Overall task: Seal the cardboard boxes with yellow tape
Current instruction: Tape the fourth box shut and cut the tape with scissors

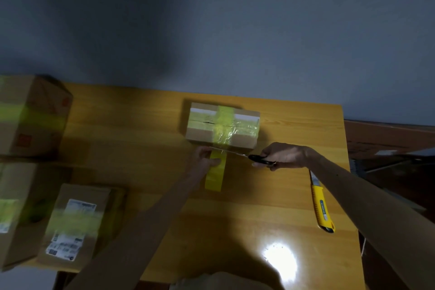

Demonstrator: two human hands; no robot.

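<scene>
Yellow tape (pixel 214 175) (stretched from the small cardboard box (pixel 199 135)) is pinched by the left hand (pixel 204 160); the right hand (pixel 283 156) grips black-handled scissors (pixel 260 159), blades across it.

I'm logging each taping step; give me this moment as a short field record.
box: cardboard box, mid-table, already taped crosswise on top
tape: yellow tape runs from the box's near edge toward the person
left hand: holds the tape
right hand: grips scissors, blades across the tape at the box edge
spare tool: utility knife lying on table, right side
other boxes: three at left, blurred, yellow-banded
</scene>
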